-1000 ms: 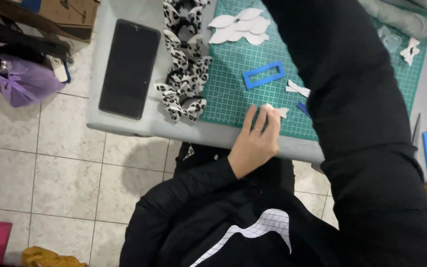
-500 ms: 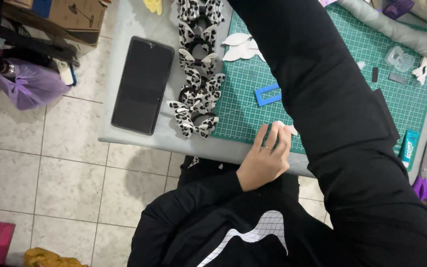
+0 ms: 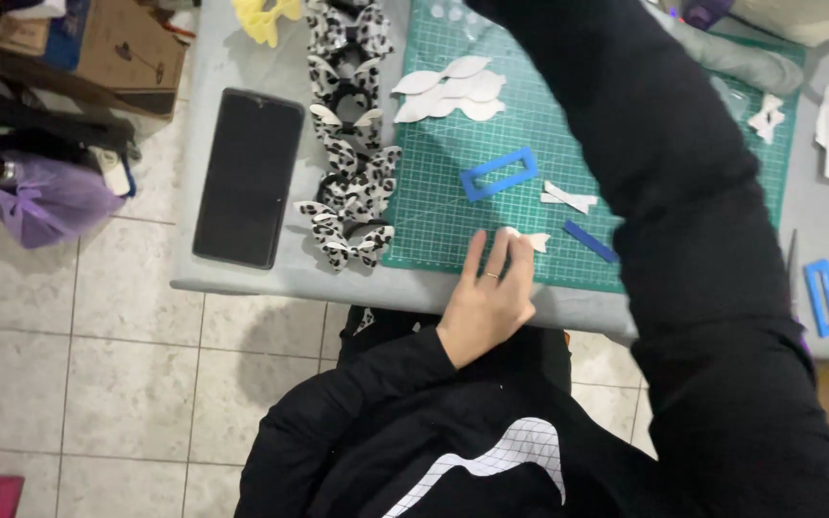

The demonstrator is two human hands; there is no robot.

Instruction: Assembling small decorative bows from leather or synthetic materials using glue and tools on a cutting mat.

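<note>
On the floor at the far left, at nine o'clock from the bench (image 3: 242, 273), a purple plastic bag (image 3: 45, 201) is sitting beside a cardboard box (image 3: 127, 48). Moving right, a dark phone (image 3: 248, 177) is lying face up on the grey bench, and just beside it at three o'clock a column of leopard-print bows (image 3: 347, 163) is running along the left edge of the green cutting mat (image 3: 434, 230), with a yellow bow (image 3: 263, 17) at its twelve o'clock.

On the mat, white bow-shaped cutouts (image 3: 448, 88) are lying at twelve o'clock from a blue rectangular frame template (image 3: 499, 174). The person's left hand (image 3: 486, 302) is resting at the mat's near edge, released, fingers extended flat and grasping nothing; the fingertips are pressing on or touching a small white cutout piece (image 3: 530, 238). At two o'clock from that piece another small white piece (image 3: 570, 198) is lying, with a blue strip (image 3: 589, 241) near it.

The right arm, in a black sleeve (image 3: 664, 173), is stretching across the mat toward twelve o'clock; the right hand is out of the frame, so its state cannot be told. At the far right a second blue template (image 3: 822, 297) is lying on the bench.

Judging by this, the step in hand seems to be pinning the small cutout while reaching for something at the far side; the next move would likely call for keeping the piece from sliding.
</note>
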